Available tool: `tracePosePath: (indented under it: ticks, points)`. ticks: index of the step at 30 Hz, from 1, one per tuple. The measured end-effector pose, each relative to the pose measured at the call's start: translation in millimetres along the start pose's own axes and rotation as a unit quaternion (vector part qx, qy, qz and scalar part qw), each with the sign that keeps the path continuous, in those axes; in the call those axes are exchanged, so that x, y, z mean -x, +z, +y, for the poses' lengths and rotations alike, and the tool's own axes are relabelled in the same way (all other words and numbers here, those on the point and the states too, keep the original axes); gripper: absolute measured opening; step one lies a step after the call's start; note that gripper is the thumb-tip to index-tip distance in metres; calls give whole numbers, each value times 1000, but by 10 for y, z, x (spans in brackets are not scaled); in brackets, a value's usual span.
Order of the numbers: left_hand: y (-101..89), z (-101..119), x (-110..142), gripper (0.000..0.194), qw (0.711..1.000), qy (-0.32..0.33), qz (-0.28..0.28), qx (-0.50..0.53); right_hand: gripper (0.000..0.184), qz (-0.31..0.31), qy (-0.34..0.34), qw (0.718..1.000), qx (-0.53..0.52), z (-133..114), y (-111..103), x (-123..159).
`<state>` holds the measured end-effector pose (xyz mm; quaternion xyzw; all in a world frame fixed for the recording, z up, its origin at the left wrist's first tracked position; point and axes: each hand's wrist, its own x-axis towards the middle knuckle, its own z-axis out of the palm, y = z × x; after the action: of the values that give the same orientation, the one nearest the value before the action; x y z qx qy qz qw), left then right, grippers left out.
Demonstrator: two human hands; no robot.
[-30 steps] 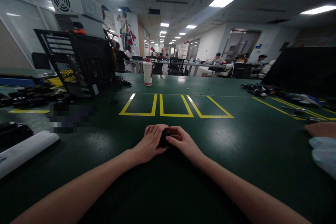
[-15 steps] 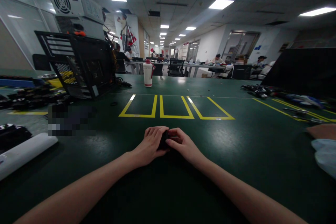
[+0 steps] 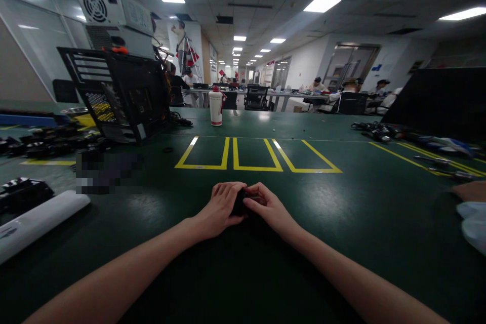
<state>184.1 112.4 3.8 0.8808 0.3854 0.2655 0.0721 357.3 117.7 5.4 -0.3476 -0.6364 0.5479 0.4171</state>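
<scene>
Low over the green table [image 3: 182, 273], near the middle of the view, my left hand [image 3: 222, 207] is wrapped round a small black object [image 3: 239, 202]. Its kind cannot be made out, since the fingers hide most of it. My right hand [image 3: 266, 207] meets it from the other side, thumb and fingers pinched at the object's right edge. Both hands are closed and close together. Just beyond them, yellow tape outlines [image 3: 258, 168] mark three areas on the tabletop.
At the left stand a black computer case [image 3: 125, 91] with power supplies [image 3: 117, 10] on top, black parts [image 3: 53, 139] and a white roll [image 3: 45, 223]. A white bottle [image 3: 216, 109] stands behind the tape. Tools [image 3: 436, 162] and a black panel [image 3: 440, 106] are at right. People sit farther back.
The whole view has shifted slightly, so things appear a little farther right. Both hands keep their hold on the black object, with hardly any finger movement.
</scene>
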Motion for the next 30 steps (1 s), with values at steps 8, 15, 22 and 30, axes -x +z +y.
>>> tracePosePath:
  ticks: [8,15,22,30]
  points:
    - [-7,-1,2,63,1000,-5,-5,1,26,-33,-3,999,11,34,-6,4]
    - [-24,8,5,61,1000,-4,-9,7,18,-21,-8,1000,13,3,16,19]
    - [-36,12,5,61,1000,-3,-14,5,26,-18,32,999,30,32,-11,-23]
    - [-22,-5,2,60,1000,-3,-6,1,20,-39,-8,999,10,4,20,30]
